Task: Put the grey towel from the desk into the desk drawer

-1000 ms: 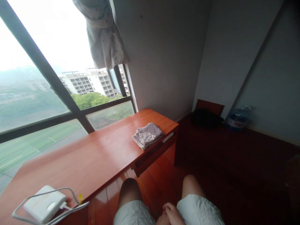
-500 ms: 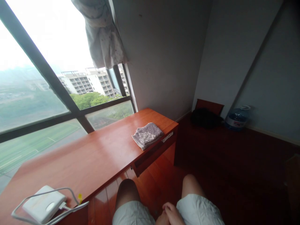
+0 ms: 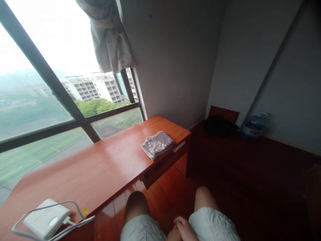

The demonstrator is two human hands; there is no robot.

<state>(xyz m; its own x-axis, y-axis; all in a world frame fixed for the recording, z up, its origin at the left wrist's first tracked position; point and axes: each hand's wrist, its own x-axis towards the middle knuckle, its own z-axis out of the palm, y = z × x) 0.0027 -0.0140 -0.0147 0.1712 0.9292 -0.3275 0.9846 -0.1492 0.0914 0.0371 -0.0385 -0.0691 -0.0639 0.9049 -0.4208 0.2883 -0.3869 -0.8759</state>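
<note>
At the bottom of the head view, my hands rest together between my thighs. My right hand [image 3: 186, 229] lies over my left, its fingers curled around it. Of my left hand [image 3: 174, 234] only a part shows, and its fingers are mostly hidden. Ahead stands a reddish-brown wooden desk [image 3: 100, 167]. On its far right part lies a folded grey-purple towel [image 3: 158, 144] with a pale pattern, close to the front edge. A white box-shaped device [image 3: 47, 217] with a looped white cable [image 3: 75, 227] sits at the desk's near left. Both hands are apart from these things.
A large window [image 3: 82, 124] runs along the desk's left, with a tied grey curtain [image 3: 110, 40] above. A drawer [image 3: 163, 167] is under the desk's front edge. On the dark floor at the right are a black heap [image 3: 220, 126] and a big blue water bottle [image 3: 253, 127].
</note>
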